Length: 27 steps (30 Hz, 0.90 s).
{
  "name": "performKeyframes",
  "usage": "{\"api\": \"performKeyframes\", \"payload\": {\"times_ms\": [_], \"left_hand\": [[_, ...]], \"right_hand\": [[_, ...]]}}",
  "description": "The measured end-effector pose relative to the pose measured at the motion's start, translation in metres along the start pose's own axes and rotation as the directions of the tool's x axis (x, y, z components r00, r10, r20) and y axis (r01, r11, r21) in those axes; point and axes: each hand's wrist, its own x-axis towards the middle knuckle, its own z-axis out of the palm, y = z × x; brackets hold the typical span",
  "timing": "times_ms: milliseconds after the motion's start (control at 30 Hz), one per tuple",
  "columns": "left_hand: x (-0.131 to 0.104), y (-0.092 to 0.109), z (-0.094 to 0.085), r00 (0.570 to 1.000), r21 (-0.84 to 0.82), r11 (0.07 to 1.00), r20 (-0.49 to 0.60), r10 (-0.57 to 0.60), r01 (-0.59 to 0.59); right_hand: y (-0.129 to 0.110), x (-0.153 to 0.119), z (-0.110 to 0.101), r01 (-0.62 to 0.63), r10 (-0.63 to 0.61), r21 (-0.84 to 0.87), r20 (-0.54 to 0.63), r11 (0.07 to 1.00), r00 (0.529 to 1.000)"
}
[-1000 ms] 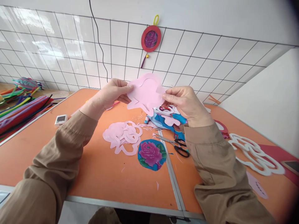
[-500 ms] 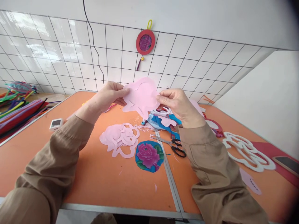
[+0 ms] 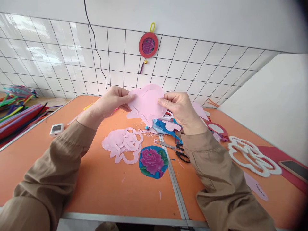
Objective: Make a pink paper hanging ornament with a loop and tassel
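A pink paper cutout (image 3: 148, 102), apparently of overlapping layers, is held up above the table between both hands. My left hand (image 3: 117, 100) pinches its left edge, thumb in front. My right hand (image 3: 174, 104) grips the right edge between thumb and fingers. Below lie more pink cut shapes (image 3: 124, 144) in a loose pile. Beside them is a blue cloth piece with a purple flower (image 3: 153, 162). Black-handled scissors (image 3: 181, 156) rest partly open across the table's metal seam, near my right sleeve.
White cloud-like outlines (image 3: 252, 157) and a phone (image 3: 295, 170) lie at the right. A small white device (image 3: 57, 129) stands at the left, beyond it colourful pipe cleaners (image 3: 21, 118). A red round ornament (image 3: 148, 45) hangs on the tiled wall.
The held pink paper has moved slightly down in view, and my right thumb reaches a little further over its right part. The camera view has shifted slightly. Both hands keep their hold.
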Motion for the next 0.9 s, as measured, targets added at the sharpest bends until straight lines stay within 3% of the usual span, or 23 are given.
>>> {"api": "performKeyframes", "payload": {"times_ms": [367, 900], "left_hand": [[-0.0017, 0.0027, 0.0043, 0.992, 0.025, 0.996, -0.087, 0.093, -0.091], [-0.0041, 0.008, 0.0047, 0.996, 0.062, 0.997, -0.079, 0.046, -0.041]], "right_hand": [[-0.0007, -0.0006, -0.0009, -0.007, 0.006, -0.047, -0.004, 0.999, 1.0], [-0.0058, -0.002, 0.0026, -0.014, 0.013, -0.07, -0.016, 0.997, 1.0]]}}
